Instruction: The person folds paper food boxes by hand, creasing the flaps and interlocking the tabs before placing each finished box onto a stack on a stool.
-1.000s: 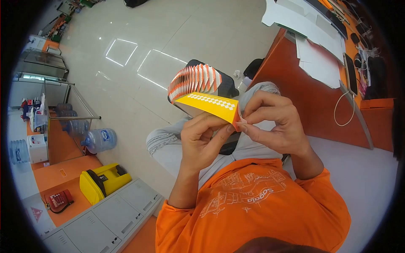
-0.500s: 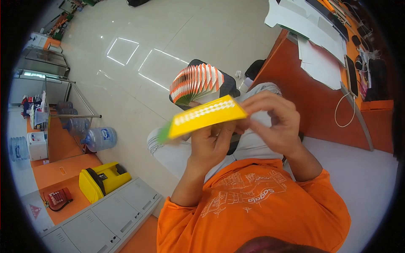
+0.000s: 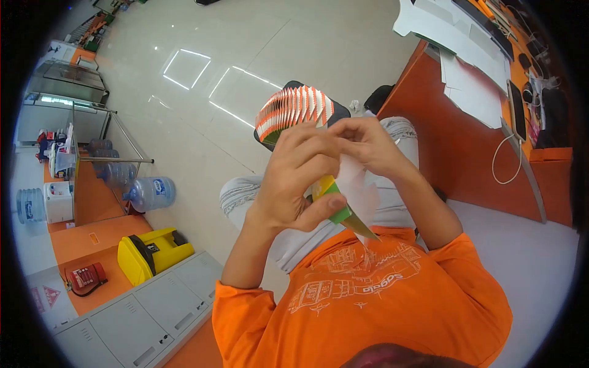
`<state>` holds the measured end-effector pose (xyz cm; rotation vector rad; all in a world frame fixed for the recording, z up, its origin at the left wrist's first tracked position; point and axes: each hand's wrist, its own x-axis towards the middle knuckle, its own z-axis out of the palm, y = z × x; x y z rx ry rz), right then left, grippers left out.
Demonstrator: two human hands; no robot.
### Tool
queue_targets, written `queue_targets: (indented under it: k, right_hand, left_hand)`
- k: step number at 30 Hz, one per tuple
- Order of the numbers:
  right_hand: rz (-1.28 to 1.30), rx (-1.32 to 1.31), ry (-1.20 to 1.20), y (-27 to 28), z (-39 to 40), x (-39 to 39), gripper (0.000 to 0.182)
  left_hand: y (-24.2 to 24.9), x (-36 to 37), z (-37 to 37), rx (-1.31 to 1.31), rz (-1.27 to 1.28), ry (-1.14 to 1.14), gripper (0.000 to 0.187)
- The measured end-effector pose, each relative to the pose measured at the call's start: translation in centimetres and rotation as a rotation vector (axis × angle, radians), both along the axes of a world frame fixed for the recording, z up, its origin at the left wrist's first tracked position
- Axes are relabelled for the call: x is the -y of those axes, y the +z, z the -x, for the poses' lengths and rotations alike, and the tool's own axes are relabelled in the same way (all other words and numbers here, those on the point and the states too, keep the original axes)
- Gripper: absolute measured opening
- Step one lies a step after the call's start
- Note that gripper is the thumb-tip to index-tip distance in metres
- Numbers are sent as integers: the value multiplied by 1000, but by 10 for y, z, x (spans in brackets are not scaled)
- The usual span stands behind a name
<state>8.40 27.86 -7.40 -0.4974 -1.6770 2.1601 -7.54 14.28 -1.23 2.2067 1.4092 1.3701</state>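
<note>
My left hand [image 3: 297, 178] is closed round a folded yellow and green paper piece [image 3: 342, 211], its thumb pressed on the green part. The piece tilts down toward my orange shirt. Close beside it, my right hand [image 3: 370, 147] has its fingers pinched together near the piece's upper end; what lies between the fingertips is too small to make out. A pale, blurred sheet hangs below my right fingers. Beyond my hands, a fanned row of orange and white folded papers [image 3: 294, 110] stands on a dark stool [image 3: 341, 111].
On the right is an orange desk [image 3: 429, 122] with papers, a phone [image 3: 517, 110] and a white cable. Left are water bottles [image 3: 150, 194], a metal rail, a yellow bin [image 3: 147, 260], a fire extinguisher [image 3: 86, 278] and grey lockers [image 3: 135, 313].
The yellow and green piece has turned from lying broadside to pointing down toward my shirt. My left hand has risen and wrapped over it; my right hand has moved left beside it.
</note>
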Motion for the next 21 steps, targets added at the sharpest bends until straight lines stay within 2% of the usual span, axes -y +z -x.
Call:
queue_targets:
  k: [2,3,4,5,6,8,9,12,13,15,17,19,21]
  right_hand:
    - [25,-25,7,-4,8,5,21]
    - [-83,-54,-110,8,8,12,24]
    - [-192,-83,-225,17,9,16,26]
    - [-333,-214,-231,17,4,12,28]
    - [-332,-222,-226,27,-3,13,28]
    - [-151,-163,114,55,-21,26,20]
    - [-222,-55,126,58,-24,28,18]
    - [-260,-105,57,57,-19,35,14]
    - [-258,-110,58,57,-17,33,14]
    - [-534,-224,28,60,-15,26,12]
    - [-526,-234,32,61,-15,25,12]
    - [-517,-236,37,63,-15,28,13]
    - [-566,-368,-10,67,-13,33,17]
  left_hand:
    - [-8,-4,4,136,-3,-83,26]
    - [-7,-1,3,131,2,-84,26]
    - [-4,4,3,239,70,33,22]
    - [-1,7,3,345,133,154,21]
    - [-2,8,6,339,130,161,21]
    - [-8,13,8,305,45,206,14]
    - [-8,15,7,306,54,209,14]
    - [-1,18,3,246,47,250,15]
    - [6,23,4,263,137,297,16]
    - [16,31,4,274,228,349,17]
    - [22,36,2,460,261,402,18]
    - [22,36,-1,423,231,446,19]
    - [25,39,-3,385,198,490,21]
